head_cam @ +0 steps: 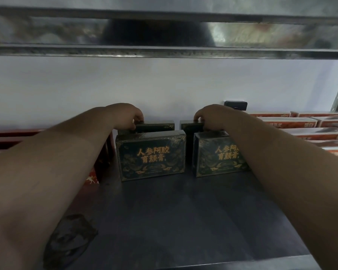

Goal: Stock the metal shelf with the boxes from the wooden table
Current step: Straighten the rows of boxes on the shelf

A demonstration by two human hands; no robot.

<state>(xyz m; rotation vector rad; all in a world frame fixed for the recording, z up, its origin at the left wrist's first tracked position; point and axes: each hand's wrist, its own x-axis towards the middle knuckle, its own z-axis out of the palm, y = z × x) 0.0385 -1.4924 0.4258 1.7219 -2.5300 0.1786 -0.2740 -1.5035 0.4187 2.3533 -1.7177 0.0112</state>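
Note:
Both my arms reach deep into the metal shelf (174, 221). Two dark green boxes with gold lettering stand upright at the front, the left front box (151, 154) and the right front box (219, 153). Behind each stands another dark green box. My left hand (125, 115) grips the top of the left rear box (156, 126). My right hand (213, 117) grips the top of the right rear box (190, 125). Both rear boxes are mostly hidden by the front ones.
Red boxes (92, 178) stand at the left of the shelf. Rows of orange and white boxes (308, 131) fill the right side. A small black device (235, 105) sits at the white back wall. The upper shelf's metal edge (164, 51) runs overhead.

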